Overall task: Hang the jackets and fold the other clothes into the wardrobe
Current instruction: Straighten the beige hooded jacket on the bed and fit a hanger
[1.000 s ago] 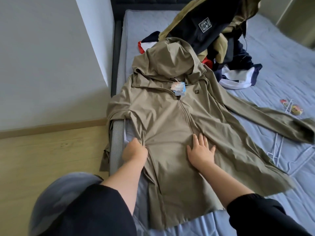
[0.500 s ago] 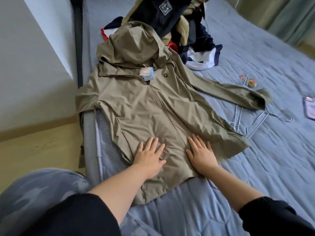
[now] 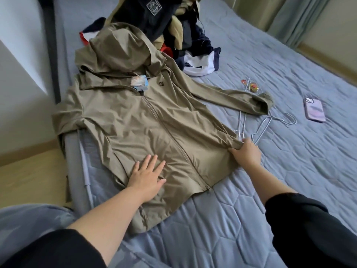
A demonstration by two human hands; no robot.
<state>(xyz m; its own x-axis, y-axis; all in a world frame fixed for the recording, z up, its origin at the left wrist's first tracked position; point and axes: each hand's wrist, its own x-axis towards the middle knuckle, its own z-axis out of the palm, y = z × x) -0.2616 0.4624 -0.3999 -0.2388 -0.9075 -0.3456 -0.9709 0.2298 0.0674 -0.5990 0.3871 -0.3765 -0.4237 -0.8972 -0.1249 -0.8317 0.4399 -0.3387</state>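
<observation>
A khaki hooded jacket [image 3: 135,117] lies zipped and face up on the bed, hood toward the far end, a paper tag at its collar. Its left sleeve hangs over the bed's edge; its right sleeve stretches across the quilt. My left hand [image 3: 147,176] rests flat, fingers spread, on the jacket's lower front. My right hand [image 3: 246,153] pinches the jacket's right hem corner. Wire hangers [image 3: 260,128] lie just beyond that hand, partly under the sleeve cuff.
A pile of dark, tan, red and white clothes [image 3: 173,33] sits behind the hood. A phone [image 3: 314,112] and a small colourful item [image 3: 253,87] lie on the grey quilt [image 3: 289,171]. White wall and wood floor [image 3: 29,171] are to the left, curtains far right.
My right hand slid from the jacket's middle to its right hem corner and gripped it. My left hand stayed flat on the lower front. The view shifted right, revealing the phone.
</observation>
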